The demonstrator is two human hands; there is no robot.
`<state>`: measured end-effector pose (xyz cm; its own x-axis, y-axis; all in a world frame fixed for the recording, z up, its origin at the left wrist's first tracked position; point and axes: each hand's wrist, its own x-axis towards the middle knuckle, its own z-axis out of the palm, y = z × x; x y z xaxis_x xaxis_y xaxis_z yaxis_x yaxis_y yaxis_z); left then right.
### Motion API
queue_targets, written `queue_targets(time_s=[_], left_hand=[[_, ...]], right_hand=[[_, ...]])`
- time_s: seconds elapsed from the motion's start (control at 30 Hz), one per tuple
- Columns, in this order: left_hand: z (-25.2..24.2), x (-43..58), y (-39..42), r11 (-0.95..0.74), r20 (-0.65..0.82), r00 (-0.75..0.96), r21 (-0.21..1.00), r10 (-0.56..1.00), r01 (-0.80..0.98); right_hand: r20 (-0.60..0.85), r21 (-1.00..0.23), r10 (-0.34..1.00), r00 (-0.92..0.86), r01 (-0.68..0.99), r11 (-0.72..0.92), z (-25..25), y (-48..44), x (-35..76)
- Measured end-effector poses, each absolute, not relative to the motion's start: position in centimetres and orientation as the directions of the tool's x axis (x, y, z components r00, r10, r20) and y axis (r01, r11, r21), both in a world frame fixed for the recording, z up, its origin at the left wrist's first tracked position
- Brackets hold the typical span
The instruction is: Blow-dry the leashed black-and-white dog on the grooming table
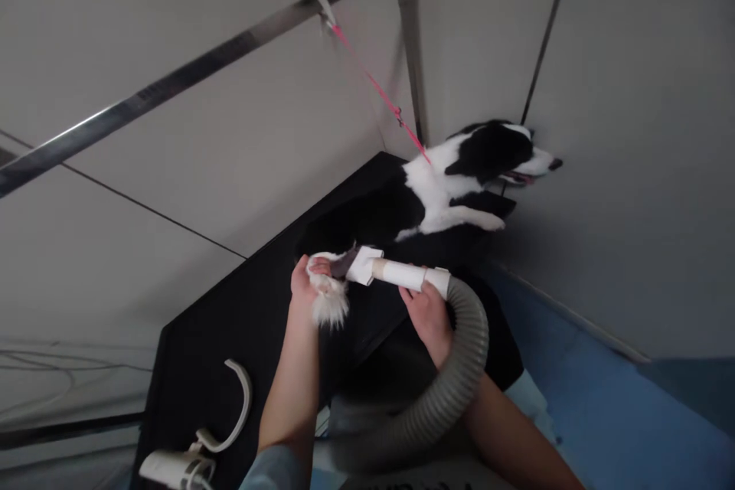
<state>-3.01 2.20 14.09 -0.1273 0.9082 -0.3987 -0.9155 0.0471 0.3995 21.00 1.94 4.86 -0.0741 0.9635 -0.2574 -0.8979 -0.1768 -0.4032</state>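
Head view: a black bench (212,329), beside a grey wall (189,138) and above blue floor (597,406), bears a recumbent black-and-white dog (439,176). The left hand (303,277) grasps its white fur (330,308); the right hand's (429,314) fingers clasp a white nozzle (396,273).

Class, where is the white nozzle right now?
Head view, just right of centre: the white nozzle is in the right hand, between the grey hose and left hand.
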Motion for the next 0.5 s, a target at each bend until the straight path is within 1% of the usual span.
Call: queue_targets(time_s=[0.1,0.17,0.23,0.37,0.5], left_hand=[[14.7,-3.2,2.6,0.007,-0.386,-0.214,0.497,0.897,-0.868],[14.7,-3.4,2.5,0.007,-0.37,-0.253,0.577,0.894,-0.817],[14.6,-3.6,2.2,0.033,-0.369,-0.258,0.624,0.893,-0.781],[14.2,-4.1,1.8,0.096,-0.422,-0.258,0.655,0.869,-0.75],[13.4,-4.3,1.7,0.092,-0.456,-0.271,0.629,0.848,-0.772]], right_hand=[[-0.28,-0.367,0.955,-0.099,-0.908,-0.202,5.4,2.0,20.2],[-0.287,-0.375,0.953,-0.096,-0.904,-0.204,5.4,1.9,19.7],[-0.289,-0.404,0.953,-0.091,-0.891,-0.207,5.3,1.9,19.2],[-0.252,-0.495,0.965,-0.076,-0.847,-0.196,4.9,1.7,18.8],[-0.212,-0.593,0.977,-0.009,-0.794,-0.136,4.4,2.2,18.9]])
